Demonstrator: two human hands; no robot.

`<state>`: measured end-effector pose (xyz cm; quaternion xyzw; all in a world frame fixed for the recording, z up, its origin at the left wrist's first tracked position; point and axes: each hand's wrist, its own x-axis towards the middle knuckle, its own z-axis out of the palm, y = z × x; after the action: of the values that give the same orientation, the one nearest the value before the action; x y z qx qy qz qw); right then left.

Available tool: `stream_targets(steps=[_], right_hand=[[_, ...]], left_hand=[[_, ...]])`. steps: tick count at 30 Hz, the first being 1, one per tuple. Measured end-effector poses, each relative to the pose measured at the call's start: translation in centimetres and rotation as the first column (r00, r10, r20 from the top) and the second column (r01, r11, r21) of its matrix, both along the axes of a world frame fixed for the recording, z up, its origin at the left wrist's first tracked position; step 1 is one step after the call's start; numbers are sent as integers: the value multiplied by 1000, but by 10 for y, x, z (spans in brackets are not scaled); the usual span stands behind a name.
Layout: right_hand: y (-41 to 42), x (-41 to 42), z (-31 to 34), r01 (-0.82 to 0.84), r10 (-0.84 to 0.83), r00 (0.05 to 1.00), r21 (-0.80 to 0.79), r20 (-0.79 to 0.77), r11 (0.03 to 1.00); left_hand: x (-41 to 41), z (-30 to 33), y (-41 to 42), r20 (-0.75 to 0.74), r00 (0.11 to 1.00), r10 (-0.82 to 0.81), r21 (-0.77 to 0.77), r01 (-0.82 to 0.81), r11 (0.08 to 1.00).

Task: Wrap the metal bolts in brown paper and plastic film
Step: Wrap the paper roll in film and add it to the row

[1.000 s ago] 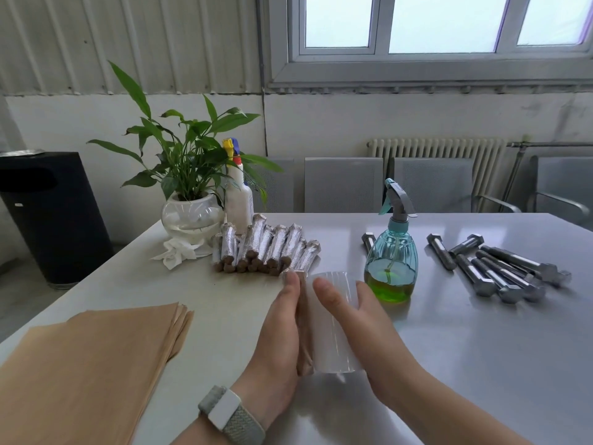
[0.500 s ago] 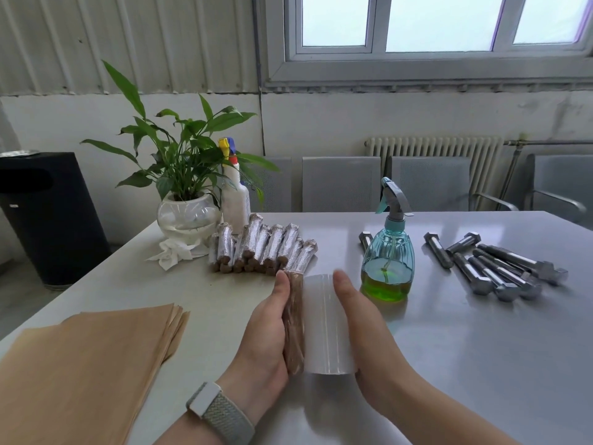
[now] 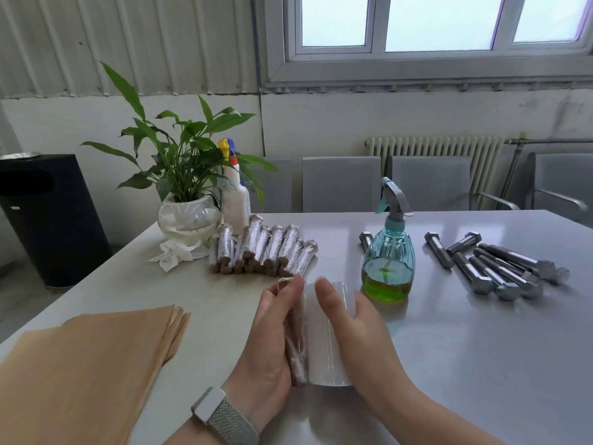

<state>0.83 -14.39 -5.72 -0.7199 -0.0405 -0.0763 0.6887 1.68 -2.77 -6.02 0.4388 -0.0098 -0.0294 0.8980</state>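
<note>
The paper-wrapped bolt [image 3: 296, 332] lies lengthwise near the table's [image 3: 449, 364] front edge, pressed against the left side of a roll of plastic film [image 3: 327, 335]. The left hand [image 3: 269, 342] cups the bolt from 9 o'clock, fingers curled along it, thumb tip at its far end. The right hand [image 3: 346, 319] wraps the roll from 3 o'clock, thumb laid on top. Holding the two side by side like this probably lets the film feed straight onto the bolt as it is rolled.

At 12 o'clock, just beyond the hands, the finished wrapped bolts [image 3: 263, 252] sit in a row, likely parked out of the working space. The bare metal bolts [image 3: 500, 268] wait at 2 o'clock, with the green spray bottle [image 3: 388, 252] between them and the roll. The stack of brown paper [image 3: 80, 364] lies at 8 o'clock, within the left hand's reach.

Against half a second ago, the right thumb has moved from the roll's far rim onto its top, and the left thumb has edged toward the bolt's far tip; the bundle itself sits in about the same spot.
</note>
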Motion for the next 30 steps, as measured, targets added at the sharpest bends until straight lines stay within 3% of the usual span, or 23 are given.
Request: stream_targets(steps=[2, 5, 9, 11, 13, 18, 23, 26, 28, 30], right_hand=[[-2, 4, 0, -4, 4, 1000, -39, -19, 999], [-4, 8, 2, -76, 80, 994, 52, -81, 996], [-10, 10, 5, -134, 167, 975, 210, -147, 969], [-13, 11, 4, -142, 175, 975, 218, -139, 966], [-13, 10, 5, -144, 177, 975, 222, -135, 964], [-11, 8, 10, -101, 104, 994, 95, -32, 990], [-4, 1, 10, 30, -31, 998, 23, 54, 999], [0, -4, 10, 91, -88, 992, -27, 85, 995], [-2, -5, 8, 109, -104, 991, -49, 88, 993], [10, 3, -2, 127, -122, 992, -130, 45, 983]], left_hand=[[-1, 2, -1, -35, 997, -63, -31, 62, 998], [2, 4, -2, -93, 993, -76, -32, 73, 997], [5, 2, 1, 6, 1000, -7, 222, 6, 975], [6, 1, 3, 110, 992, 57, 356, -93, 930], [6, 1, 2, 150, 985, 85, 397, -139, 908], [8, 4, 1, 234, 950, 206, 384, -285, 878], [7, 3, 1, 294, 930, 220, 387, -327, 862], [6, -6, 0, 179, 965, 189, 271, -233, 934], [1, -4, 0, 157, 987, 42, 197, -73, 978], [-11, 6, -9, 175, 980, -99, 226, 58, 972]])
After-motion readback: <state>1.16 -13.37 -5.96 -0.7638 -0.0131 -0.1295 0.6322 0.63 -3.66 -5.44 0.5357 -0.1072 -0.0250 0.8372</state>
